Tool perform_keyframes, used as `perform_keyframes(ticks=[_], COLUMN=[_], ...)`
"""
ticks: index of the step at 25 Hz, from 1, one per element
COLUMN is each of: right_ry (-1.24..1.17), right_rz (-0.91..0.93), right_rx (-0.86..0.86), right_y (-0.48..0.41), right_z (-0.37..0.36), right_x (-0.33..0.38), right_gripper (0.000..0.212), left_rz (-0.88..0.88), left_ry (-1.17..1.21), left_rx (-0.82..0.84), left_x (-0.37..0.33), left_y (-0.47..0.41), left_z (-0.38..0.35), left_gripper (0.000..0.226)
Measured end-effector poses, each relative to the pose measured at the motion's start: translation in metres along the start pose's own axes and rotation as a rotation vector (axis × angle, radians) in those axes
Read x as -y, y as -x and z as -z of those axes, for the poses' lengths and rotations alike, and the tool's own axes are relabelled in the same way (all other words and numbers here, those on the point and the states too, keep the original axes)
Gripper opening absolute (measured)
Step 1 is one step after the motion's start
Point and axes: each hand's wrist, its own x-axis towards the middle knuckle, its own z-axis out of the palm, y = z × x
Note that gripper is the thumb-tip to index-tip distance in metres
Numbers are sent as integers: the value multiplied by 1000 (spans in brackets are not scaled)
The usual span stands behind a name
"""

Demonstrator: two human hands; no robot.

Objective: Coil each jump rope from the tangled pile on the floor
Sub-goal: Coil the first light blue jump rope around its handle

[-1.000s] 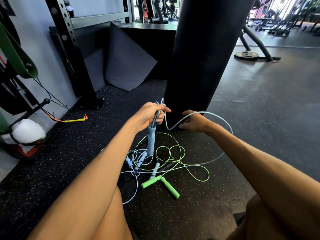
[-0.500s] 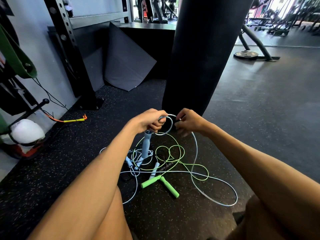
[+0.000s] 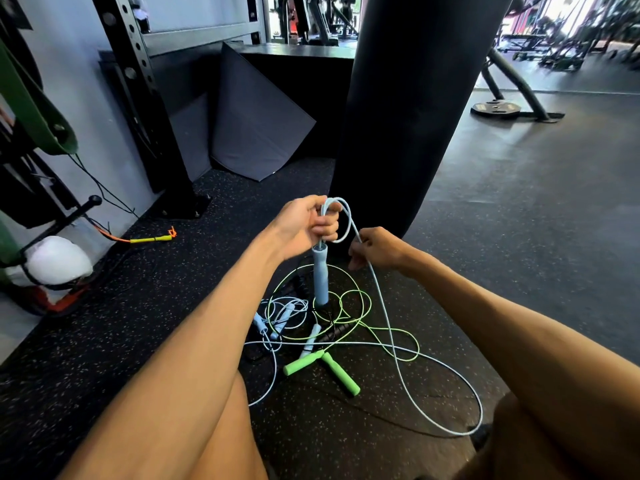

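The pale blue foam-handled jump rope (image 3: 320,275) is held above the tangled pile of green and blue ropes (image 3: 332,327) on the speckled rubber floor (image 3: 329,434). Its loop is gripped by the curled fingers of the left hand (image 3: 304,226), and its cord is pinched by the right hand (image 3: 379,251). Open floor is seen right of the black punching bag (image 3: 408,116).

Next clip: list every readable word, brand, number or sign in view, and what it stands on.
No text is legible.
Blue rope and its blue handle, below the left hand: no print visible.
Green handles: no print visible.
Weight plate: faint marks, too small and blurred to read.
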Motion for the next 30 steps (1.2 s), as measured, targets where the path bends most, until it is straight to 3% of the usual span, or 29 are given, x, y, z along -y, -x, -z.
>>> perform_keyframes(ticks=[3, 7, 10, 13, 16, 21, 24, 30], right_ry=[-84, -78, -48, 77, 225, 215, 158, 40], right_rz=[-83, -117, -100, 116, 299, 444, 450, 371], right_rx=[194, 249, 266, 142, -77, -333, -383, -454], right_y=[14, 14, 17, 8, 2, 2, -1, -4], right_z=[-2, -3, -5, -3, 1, 5, 9, 15], right_x=[3, 0, 4, 8, 16, 20, 18, 11], right_gripper=[10, 17, 9, 3, 5, 9, 13, 36], left_rz=[-162, -394, -479, -423, -289, -46, 85, 180], left_ry=[167, 241, 32, -312, -501, -718, -630, -302], left_rx=[-155, -433, -610, -638, -570, -349, -170, 137], left_x=[-3, -6, -5, 2, 5, 8, 11, 4], left_y=[-3, -11, -15, -12, -4, 5, 5, 6], left_z=[-1, 2, 12, 18, 14, 4, 1, -1], left_gripper=[37, 39, 39, 39, 37, 42, 51, 38])
